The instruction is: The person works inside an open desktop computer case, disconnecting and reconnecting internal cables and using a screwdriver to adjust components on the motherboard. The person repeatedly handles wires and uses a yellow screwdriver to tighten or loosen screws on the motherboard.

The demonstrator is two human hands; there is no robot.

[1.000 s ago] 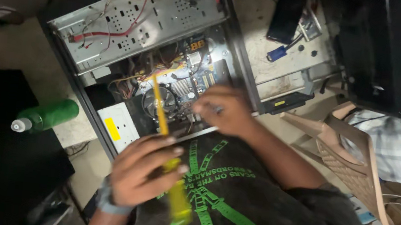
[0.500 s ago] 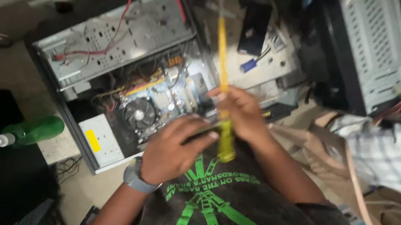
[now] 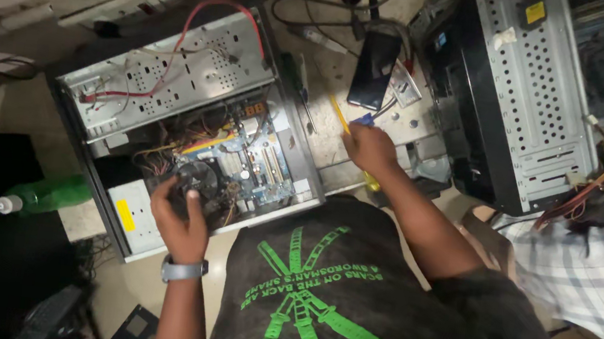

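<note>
Floor (image 3: 336,132): open PC case (image 3: 173,102), phone (image 3: 374,70).

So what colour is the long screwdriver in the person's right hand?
Yellow: the long screwdriver in the right hand shows best in the head view.
</note>
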